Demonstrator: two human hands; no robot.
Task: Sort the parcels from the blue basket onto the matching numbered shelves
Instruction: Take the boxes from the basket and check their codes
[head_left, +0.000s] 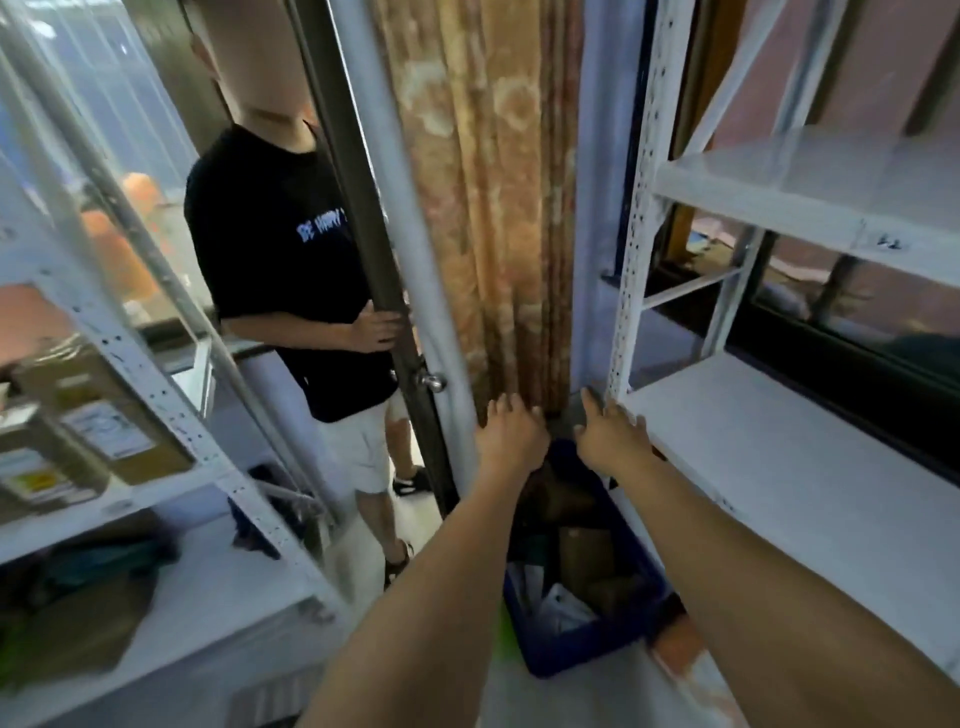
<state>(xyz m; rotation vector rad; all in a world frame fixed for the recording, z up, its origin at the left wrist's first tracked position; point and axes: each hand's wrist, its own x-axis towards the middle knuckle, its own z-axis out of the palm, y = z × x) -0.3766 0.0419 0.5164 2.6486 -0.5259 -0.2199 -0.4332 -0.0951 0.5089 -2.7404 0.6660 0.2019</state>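
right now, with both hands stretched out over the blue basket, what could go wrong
1. The blue plastic basket sits on the floor in a narrow gap beside the white metal shelf; the right hand is close to the shelf's perforated upright and could knock it.
2. A person in a black t-shirt stands in the doorway holding the door edge, so lifting parcels out might bump them.
3. The left hand is open, holding nothing yet.

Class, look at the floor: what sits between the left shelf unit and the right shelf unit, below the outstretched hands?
In the head view, the blue basket stands there on the floor, close beside the right shelf unit, with brown and white parcels inside. Nearer the left shelf unit the floor shows bare.
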